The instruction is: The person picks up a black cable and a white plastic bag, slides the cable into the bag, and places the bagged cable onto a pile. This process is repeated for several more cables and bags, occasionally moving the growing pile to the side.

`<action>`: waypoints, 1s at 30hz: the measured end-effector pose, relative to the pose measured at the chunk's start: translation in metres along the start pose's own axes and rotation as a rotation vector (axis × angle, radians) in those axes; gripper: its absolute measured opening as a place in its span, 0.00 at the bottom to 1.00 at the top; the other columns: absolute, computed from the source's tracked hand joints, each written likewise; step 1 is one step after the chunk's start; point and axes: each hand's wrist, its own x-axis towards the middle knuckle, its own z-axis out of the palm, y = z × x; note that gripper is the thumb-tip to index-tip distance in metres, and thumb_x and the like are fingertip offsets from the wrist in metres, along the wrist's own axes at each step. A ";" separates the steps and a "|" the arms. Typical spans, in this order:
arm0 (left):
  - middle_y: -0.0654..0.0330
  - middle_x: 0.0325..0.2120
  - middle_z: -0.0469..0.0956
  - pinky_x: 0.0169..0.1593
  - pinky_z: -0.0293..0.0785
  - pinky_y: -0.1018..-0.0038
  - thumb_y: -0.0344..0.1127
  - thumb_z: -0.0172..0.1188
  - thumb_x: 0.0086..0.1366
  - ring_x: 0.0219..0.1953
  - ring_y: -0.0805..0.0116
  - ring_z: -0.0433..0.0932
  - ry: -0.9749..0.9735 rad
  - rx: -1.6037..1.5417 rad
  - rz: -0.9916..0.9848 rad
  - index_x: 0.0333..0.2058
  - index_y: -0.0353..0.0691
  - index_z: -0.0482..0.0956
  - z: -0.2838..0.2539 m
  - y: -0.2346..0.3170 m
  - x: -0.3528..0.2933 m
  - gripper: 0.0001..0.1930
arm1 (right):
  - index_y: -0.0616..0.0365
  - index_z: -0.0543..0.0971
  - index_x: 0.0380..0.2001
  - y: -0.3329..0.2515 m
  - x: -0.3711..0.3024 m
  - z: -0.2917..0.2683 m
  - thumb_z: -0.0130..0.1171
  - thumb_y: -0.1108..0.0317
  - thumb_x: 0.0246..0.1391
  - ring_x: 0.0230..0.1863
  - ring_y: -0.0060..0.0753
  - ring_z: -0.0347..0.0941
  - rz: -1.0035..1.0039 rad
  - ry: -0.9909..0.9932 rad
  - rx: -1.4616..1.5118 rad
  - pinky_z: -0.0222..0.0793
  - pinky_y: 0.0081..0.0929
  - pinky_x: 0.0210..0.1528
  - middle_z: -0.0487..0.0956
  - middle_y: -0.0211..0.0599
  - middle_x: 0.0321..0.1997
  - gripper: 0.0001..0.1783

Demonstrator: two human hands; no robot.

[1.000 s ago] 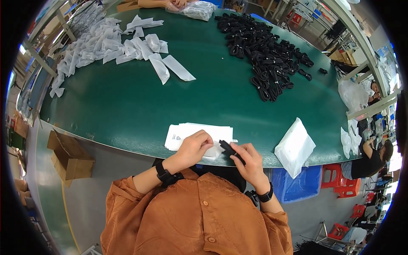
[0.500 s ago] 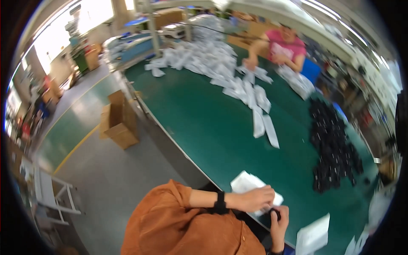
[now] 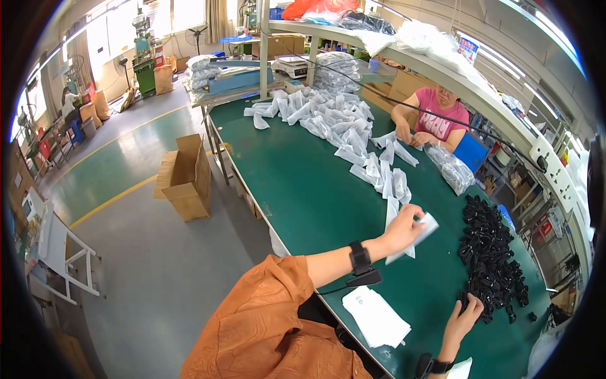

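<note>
My left hand (image 3: 402, 230) is closed on a narrow white packet (image 3: 427, 231), holding it over the table beside the near end of a trail of similar white packets (image 3: 353, 129). What is inside the packet cannot be made out. At the near edge of the pile of small black parts (image 3: 492, 262), my right hand (image 3: 464, 319) has its thumb and fingers around a black part (image 3: 464, 298), partly hidden by the fingers. A stack of flat white bags (image 3: 375, 318) lies on the green table (image 3: 303, 196) between my two forearms.
Across the table sits a person in a pink top (image 3: 442, 117), hands on white packets, next to a clear bag of packets (image 3: 449, 169). A shelf (image 3: 404, 50) with a hanging cable spans the far side. An open cardboard box (image 3: 186, 180) stands on the floor at left.
My hands were together over the white bags. The left has moved up and forward with a white packet; the right has gone right to the black pile. The view has shifted too.
</note>
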 end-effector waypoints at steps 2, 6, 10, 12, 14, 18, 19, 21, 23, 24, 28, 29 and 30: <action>0.61 0.36 0.74 0.37 0.72 0.72 0.32 0.63 0.61 0.32 0.70 0.74 -0.083 0.287 0.220 0.41 0.38 0.74 0.008 0.009 -0.029 0.11 | 0.58 0.69 0.60 0.048 -0.002 0.023 0.63 0.72 0.54 0.53 0.55 0.68 -0.058 0.091 -0.307 0.69 0.44 0.48 0.71 0.47 0.52 0.29; 0.54 0.36 0.72 0.43 0.73 0.61 0.30 0.66 0.53 0.42 0.51 0.75 -0.647 0.419 0.403 0.38 0.38 0.75 0.028 -0.059 -0.107 0.14 | 0.51 0.58 0.70 0.082 -0.016 0.037 0.65 0.70 0.53 0.54 0.59 0.67 0.175 -0.252 -0.459 0.69 0.50 0.52 0.71 0.49 0.53 0.43; 0.53 0.35 0.69 0.42 0.70 0.61 0.31 0.66 0.55 0.40 0.52 0.74 -0.907 0.607 0.327 0.36 0.37 0.73 0.034 -0.081 -0.162 0.12 | 0.52 0.50 0.73 0.060 -0.013 0.031 0.67 0.71 0.50 0.52 0.59 0.67 0.179 -0.378 -0.404 0.69 0.49 0.52 0.72 0.49 0.53 0.51; 0.53 0.35 0.68 0.40 0.68 0.62 0.32 0.64 0.58 0.39 0.53 0.73 -0.919 0.791 0.484 0.34 0.36 0.70 0.037 -0.086 -0.169 0.12 | 0.57 0.51 0.72 0.044 -0.020 0.032 0.67 0.72 0.49 0.51 0.56 0.68 0.155 -0.344 -0.394 0.69 0.48 0.51 0.73 0.49 0.51 0.51; 0.53 0.34 0.68 0.40 0.67 0.62 0.32 0.64 0.58 0.38 0.54 0.72 -0.902 0.808 0.476 0.33 0.36 0.70 0.037 -0.090 -0.169 0.11 | 0.59 0.51 0.72 0.031 -0.030 0.031 0.67 0.72 0.48 0.50 0.55 0.69 0.145 -0.330 -0.388 0.69 0.47 0.50 0.73 0.49 0.50 0.51; 0.54 0.33 0.68 0.39 0.66 0.62 0.31 0.62 0.58 0.37 0.55 0.72 -0.811 0.848 0.456 0.31 0.37 0.68 0.036 -0.092 -0.167 0.10 | 0.65 0.61 0.64 0.017 -0.048 0.026 0.66 0.74 0.48 0.47 0.52 0.70 0.073 -0.299 -0.363 0.68 0.44 0.46 0.74 0.48 0.48 0.40; 0.54 0.33 0.68 0.39 0.66 0.62 0.31 0.62 0.58 0.38 0.55 0.72 -0.769 0.834 0.445 0.31 0.37 0.68 0.036 -0.091 -0.166 0.10 | 0.64 0.64 0.60 0.020 -0.053 0.025 0.65 0.74 0.48 0.46 0.51 0.70 0.013 -0.306 -0.380 0.68 0.44 0.45 0.74 0.48 0.47 0.35; 0.55 0.33 0.68 0.39 0.66 0.62 0.30 0.61 0.58 0.38 0.55 0.73 -0.724 0.819 0.429 0.31 0.37 0.68 0.037 -0.090 -0.169 0.09 | 0.64 0.71 0.51 0.023 -0.062 0.021 0.64 0.73 0.48 0.44 0.51 0.70 -0.106 -0.323 -0.412 0.67 0.42 0.44 0.75 0.47 0.45 0.26; 0.55 0.32 0.69 0.39 0.66 0.62 0.30 0.59 0.58 0.37 0.56 0.73 -0.706 0.831 0.462 0.30 0.38 0.69 0.041 -0.086 -0.176 0.07 | 0.63 0.72 0.48 0.012 -0.067 0.011 0.64 0.72 0.49 0.44 0.51 0.70 -0.115 -0.337 -0.405 0.67 0.43 0.44 0.75 0.47 0.43 0.22; 0.55 0.31 0.69 0.39 0.66 0.62 0.30 0.59 0.58 0.37 0.56 0.73 -0.705 0.832 0.480 0.30 0.38 0.69 0.043 -0.084 -0.178 0.06 | 0.63 0.73 0.45 0.002 -0.069 0.004 0.64 0.72 0.49 0.43 0.51 0.70 -0.121 -0.347 -0.401 0.67 0.43 0.43 0.75 0.46 0.42 0.19; 0.53 0.30 0.72 0.36 0.71 0.59 0.29 0.61 0.52 0.35 0.53 0.74 -0.759 0.805 0.438 0.30 0.37 0.71 0.042 -0.081 -0.175 0.08 | 0.62 0.75 0.41 -0.025 -0.070 -0.008 0.64 0.70 0.50 0.43 0.53 0.71 -0.044 -0.388 -0.310 0.68 0.46 0.44 0.75 0.48 0.39 0.15; 0.53 0.29 0.72 0.35 0.71 0.59 0.30 0.60 0.54 0.35 0.53 0.75 -0.755 0.789 0.462 0.30 0.38 0.72 0.039 -0.085 -0.171 0.07 | 0.62 0.76 0.40 -0.034 -0.063 -0.011 0.62 0.69 0.53 0.43 0.55 0.72 -0.013 -0.362 -0.223 0.69 0.47 0.44 0.75 0.49 0.39 0.13; 0.52 0.28 0.73 0.34 0.72 0.57 0.30 0.59 0.53 0.35 0.51 0.75 -0.696 0.763 0.444 0.31 0.37 0.73 0.036 -0.090 -0.169 0.07 | 0.61 0.77 0.40 -0.044 -0.056 -0.014 0.60 0.68 0.57 0.42 0.57 0.74 0.104 -0.396 -0.071 0.71 0.48 0.43 0.77 0.49 0.39 0.10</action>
